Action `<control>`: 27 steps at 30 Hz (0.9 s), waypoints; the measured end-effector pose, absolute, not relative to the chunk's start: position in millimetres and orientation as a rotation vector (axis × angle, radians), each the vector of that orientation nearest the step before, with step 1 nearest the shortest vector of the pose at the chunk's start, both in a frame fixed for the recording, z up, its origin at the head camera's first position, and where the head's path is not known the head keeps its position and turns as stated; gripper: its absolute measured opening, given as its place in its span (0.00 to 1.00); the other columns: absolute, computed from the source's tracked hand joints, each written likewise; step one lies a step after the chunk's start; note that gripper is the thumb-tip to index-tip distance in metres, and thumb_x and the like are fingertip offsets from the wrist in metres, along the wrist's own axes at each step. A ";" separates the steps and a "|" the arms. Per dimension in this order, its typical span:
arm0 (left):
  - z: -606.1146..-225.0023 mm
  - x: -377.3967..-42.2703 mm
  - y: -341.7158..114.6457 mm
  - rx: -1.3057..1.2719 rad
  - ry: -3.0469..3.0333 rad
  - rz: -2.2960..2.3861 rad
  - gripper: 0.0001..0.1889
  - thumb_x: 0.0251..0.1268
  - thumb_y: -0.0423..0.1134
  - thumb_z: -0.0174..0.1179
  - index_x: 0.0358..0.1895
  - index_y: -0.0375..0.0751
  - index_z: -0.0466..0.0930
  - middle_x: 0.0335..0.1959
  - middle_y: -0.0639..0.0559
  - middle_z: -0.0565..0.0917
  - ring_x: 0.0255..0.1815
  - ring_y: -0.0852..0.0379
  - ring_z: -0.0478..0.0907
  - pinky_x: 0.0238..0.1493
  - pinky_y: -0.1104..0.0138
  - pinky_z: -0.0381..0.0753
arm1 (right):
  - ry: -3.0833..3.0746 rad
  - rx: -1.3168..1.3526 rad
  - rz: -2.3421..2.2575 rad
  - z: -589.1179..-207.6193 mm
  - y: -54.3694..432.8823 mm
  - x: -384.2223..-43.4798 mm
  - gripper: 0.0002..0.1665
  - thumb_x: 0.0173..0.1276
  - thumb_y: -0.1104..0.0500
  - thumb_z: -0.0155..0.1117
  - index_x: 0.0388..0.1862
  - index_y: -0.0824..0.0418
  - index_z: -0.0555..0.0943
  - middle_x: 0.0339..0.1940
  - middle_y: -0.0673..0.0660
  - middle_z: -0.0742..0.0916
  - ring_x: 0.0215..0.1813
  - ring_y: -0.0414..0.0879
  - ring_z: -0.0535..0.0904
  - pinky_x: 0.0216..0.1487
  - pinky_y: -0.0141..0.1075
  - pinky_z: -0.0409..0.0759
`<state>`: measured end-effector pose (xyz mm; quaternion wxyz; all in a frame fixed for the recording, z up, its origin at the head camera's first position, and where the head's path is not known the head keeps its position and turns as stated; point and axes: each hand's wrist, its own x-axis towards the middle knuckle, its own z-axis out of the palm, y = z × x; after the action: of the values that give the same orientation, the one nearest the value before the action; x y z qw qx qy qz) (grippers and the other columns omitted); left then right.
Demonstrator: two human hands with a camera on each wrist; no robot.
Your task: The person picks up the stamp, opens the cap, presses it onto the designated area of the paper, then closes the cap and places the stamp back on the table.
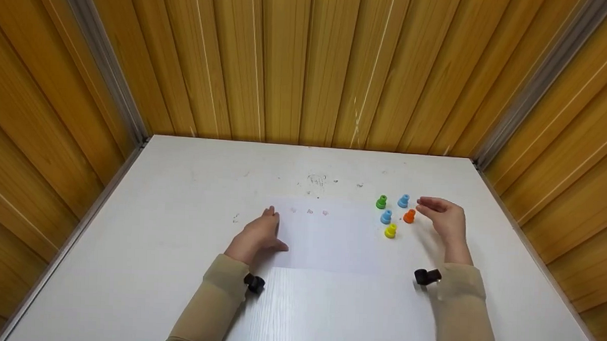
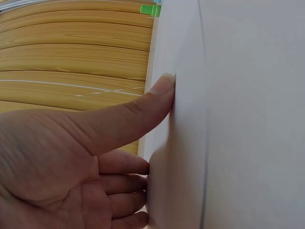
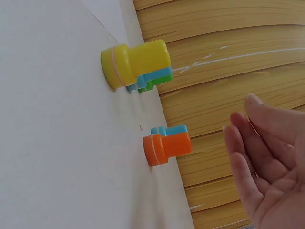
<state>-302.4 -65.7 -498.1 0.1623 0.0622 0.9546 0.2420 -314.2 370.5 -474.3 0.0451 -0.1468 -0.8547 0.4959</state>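
Observation:
My left hand (image 1: 259, 233) rests on the left edge of a white sheet of paper (image 1: 331, 244), thumb spread from the fingers. In the left wrist view its thumb (image 2: 143, 109) and fingertips touch the sheet. Three small reddish printed marks (image 1: 309, 211) run in a row near the paper's top. My right hand (image 1: 444, 223) hovers beside several small capped stamps, fingers loosely bent and holding nothing. Closest to it are an orange stamp (image 1: 409, 216) and a light blue stamp (image 1: 403, 201). A green stamp (image 1: 381, 202), another light blue stamp (image 1: 386, 217) and a yellow stamp (image 1: 390, 231) stand upright further left.
The white table (image 1: 179, 267) has dark smudges (image 1: 317, 180) behind the paper and a few more to its left. Wood-patterned panels (image 1: 307, 64) wall in the back and both sides. A small black camera sits on each wrist.

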 end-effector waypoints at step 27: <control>-496.1 -301.5 -66.5 0.198 2.729 0.654 0.55 0.54 0.44 0.80 0.81 0.32 0.55 0.85 0.38 0.50 0.87 0.43 0.47 0.86 0.53 0.52 | -2.630 -0.550 1.640 -511.9 359.2 -323.4 0.27 0.75 0.61 0.66 0.71 0.62 0.77 0.70 0.65 0.81 0.70 0.53 0.77 0.73 0.41 0.77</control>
<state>-301.5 -66.5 -496.1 0.1634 0.0694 0.9571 0.2292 -323.4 359.2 -511.9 -0.0032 -0.1748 -0.8354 0.5211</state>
